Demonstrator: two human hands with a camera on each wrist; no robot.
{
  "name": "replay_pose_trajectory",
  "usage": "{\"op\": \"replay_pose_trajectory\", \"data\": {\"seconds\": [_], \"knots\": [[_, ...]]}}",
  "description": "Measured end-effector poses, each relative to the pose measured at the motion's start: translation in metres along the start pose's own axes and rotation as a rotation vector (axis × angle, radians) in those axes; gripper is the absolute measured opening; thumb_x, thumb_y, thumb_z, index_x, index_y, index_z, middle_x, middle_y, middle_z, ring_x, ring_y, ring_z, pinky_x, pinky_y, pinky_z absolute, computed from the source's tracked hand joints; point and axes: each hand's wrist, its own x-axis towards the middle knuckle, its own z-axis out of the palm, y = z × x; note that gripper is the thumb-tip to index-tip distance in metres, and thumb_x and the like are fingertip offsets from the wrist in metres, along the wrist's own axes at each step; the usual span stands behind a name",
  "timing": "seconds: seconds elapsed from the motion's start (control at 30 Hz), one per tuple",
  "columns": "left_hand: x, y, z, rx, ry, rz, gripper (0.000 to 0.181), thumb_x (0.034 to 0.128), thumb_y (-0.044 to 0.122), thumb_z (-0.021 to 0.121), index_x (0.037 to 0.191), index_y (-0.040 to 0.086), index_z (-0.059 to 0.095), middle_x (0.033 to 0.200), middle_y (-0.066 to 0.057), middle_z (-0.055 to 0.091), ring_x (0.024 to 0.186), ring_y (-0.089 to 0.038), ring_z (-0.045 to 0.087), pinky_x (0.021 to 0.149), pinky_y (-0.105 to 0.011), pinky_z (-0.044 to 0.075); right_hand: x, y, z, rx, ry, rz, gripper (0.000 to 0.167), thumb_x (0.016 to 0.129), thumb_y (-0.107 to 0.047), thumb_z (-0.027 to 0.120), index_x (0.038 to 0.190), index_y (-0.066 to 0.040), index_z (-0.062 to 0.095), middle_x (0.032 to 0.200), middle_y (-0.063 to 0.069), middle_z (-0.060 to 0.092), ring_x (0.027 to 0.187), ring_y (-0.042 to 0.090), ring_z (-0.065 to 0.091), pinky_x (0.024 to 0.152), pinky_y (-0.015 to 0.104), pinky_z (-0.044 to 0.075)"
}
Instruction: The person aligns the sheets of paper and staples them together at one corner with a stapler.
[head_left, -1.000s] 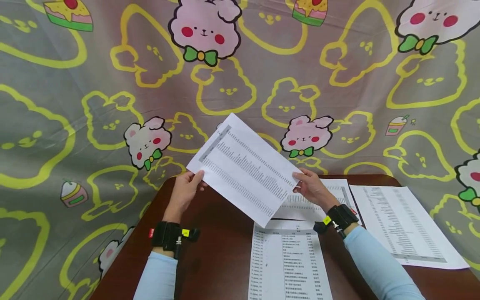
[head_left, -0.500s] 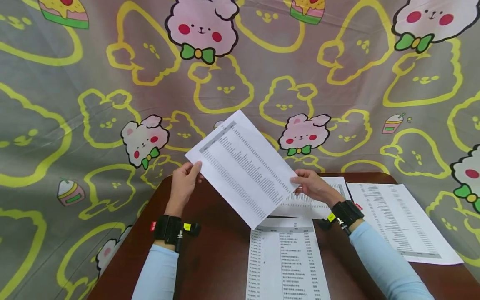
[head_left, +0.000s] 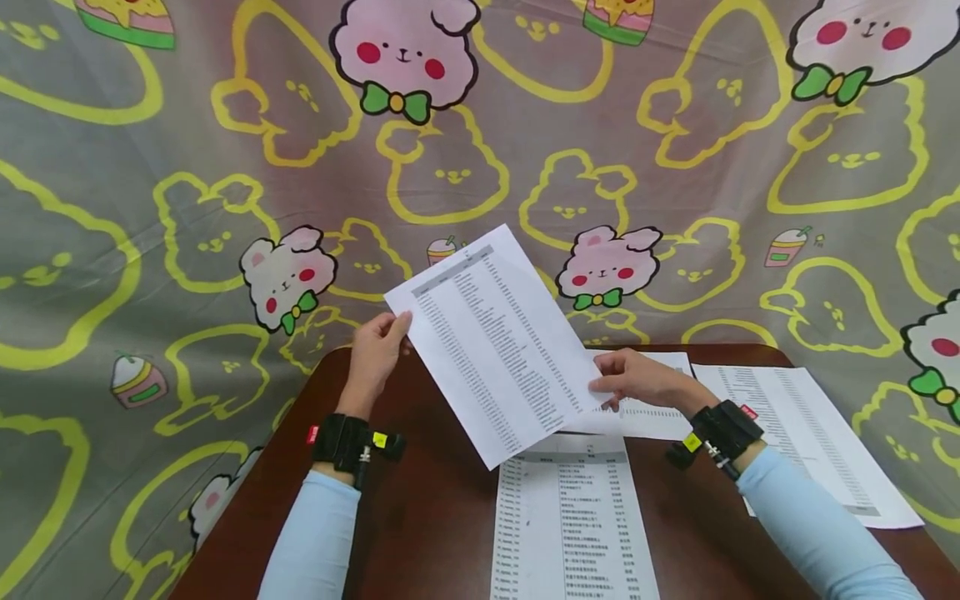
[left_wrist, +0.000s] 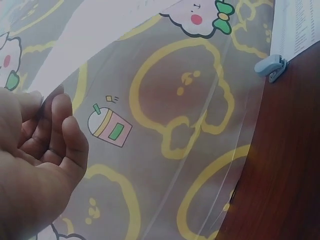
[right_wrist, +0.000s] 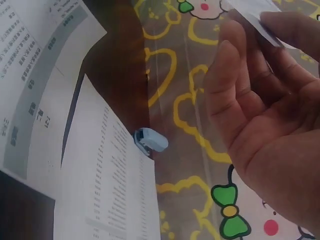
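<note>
A printed sheet is held up, tilted, above the table in the head view. The left hand pinches its left edge near the upper corner. At the lower right edge the right hand pinches it between thumb and fingers. In the left wrist view the left hand grips the pale sheet, its other fingers curled below. The right wrist view has the right hand pinching the sheet's edge.
On the brown table lie a printed sheet at the front, one behind it, partly covered, and another at the right. A small light-blue stapler-like object sits by a sheet. A patterned curtain hangs behind.
The held sheet has turned more upright, its top corner shifting right. The right hand has moved slightly right and down; the left hand has risen a little, both keeping hold.
</note>
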Motion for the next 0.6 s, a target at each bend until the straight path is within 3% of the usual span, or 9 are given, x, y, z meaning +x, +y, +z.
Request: {"op": "replay_pose_trajectory", "data": {"seconds": [0.13, 0.27, 0.43, 0.6], "knots": [[0.004, 0.0, 0.003, 0.001, -0.037, -0.016, 0.039, 0.0963, 0.037, 0.061, 0.096, -0.002, 0.065, 0.068, 0.0, 0.056, 0.065, -0.019, 0.056, 0.059, -0.024, 0.051, -0.005, -0.003, 0.0, -0.076, -0.036, 0.043, 0.03, 0.092, -0.026, 0.069, 0.112, -0.004, 0.067, 0.106, 0.012, 0.07, 0.081, 0.033, 0.068, 0.065, 0.031, 0.056], [0.009, -0.003, 0.007, 0.074, -0.091, -0.018, 0.04, 0.0974, 0.039, 0.058, 0.091, 0.0, 0.064, 0.067, 0.0, 0.056, 0.061, -0.014, 0.055, 0.06, -0.029, 0.051, -0.008, -0.004, -0.001, -0.116, -0.111, 0.076, 0.028, 0.092, -0.023, 0.069, 0.115, -0.006, 0.068, 0.105, 0.013, 0.072, 0.08, 0.044, 0.068, 0.063, 0.031, 0.056], [0.011, -0.003, 0.015, 0.135, -0.135, -0.023, 0.038, 0.0995, 0.036, 0.055, 0.087, 0.001, 0.064, 0.067, -0.003, 0.057, 0.059, -0.016, 0.055, 0.057, -0.028, 0.048, -0.015, -0.008, 0.003, -0.147, -0.202, 0.1, 0.028, 0.091, -0.023, 0.07, 0.115, -0.009, 0.07, 0.104, 0.013, 0.073, 0.075, 0.043, 0.067, 0.061, 0.029, 0.055], [0.01, 0.005, 0.024, 0.167, -0.195, -0.058, 0.036, 0.1, 0.038, 0.053, 0.096, 0.004, 0.067, 0.076, -0.006, 0.06, 0.063, -0.019, 0.054, 0.057, -0.027, 0.044, -0.026, -0.013, 0.007, -0.16, -0.267, 0.091, 0.026, 0.091, -0.021, 0.07, 0.113, -0.008, 0.071, 0.102, 0.014, 0.074, 0.068, 0.041, 0.065, 0.061, 0.027, 0.055]]}}
